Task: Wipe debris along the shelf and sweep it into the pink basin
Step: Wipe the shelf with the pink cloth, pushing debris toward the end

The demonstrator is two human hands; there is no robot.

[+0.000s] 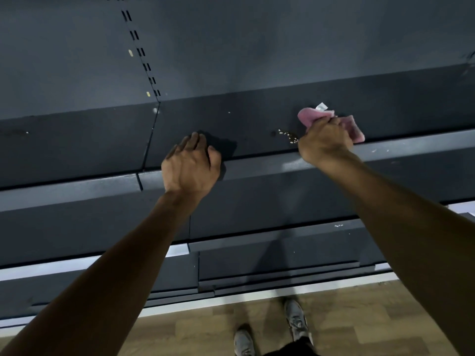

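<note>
A view from a head-worn camera looked down past two bare forearms at a dark, bare shelf (pixel 257 124) on a store rack. The right hand (pixel 325 140) was bunched around a pink cloth (pixel 353 128), fingers curled into it, pressing it onto the shelf surface. A white tag stuck up from the far side of the cloth. Just to the left of that hand, touching the edge of its knuckles, lay a small trail of pale crumbs (pixel 288 136), gathered into a short line.

The left hand (pixel 191 165) rested well apart to the left, at the shelf's front lip, its fingers loosely bent over the edge and holding nothing.

A few single specks dotted the shelf beyond the left hand, and more flecks sat on the front ledges below the right arm. The pink basin was nowhere in view. Judging by this, the wiping was under way and the debris partly collected, but nothing had yet gone into a basin. Grey shoes and wood flooring showed below.
</note>
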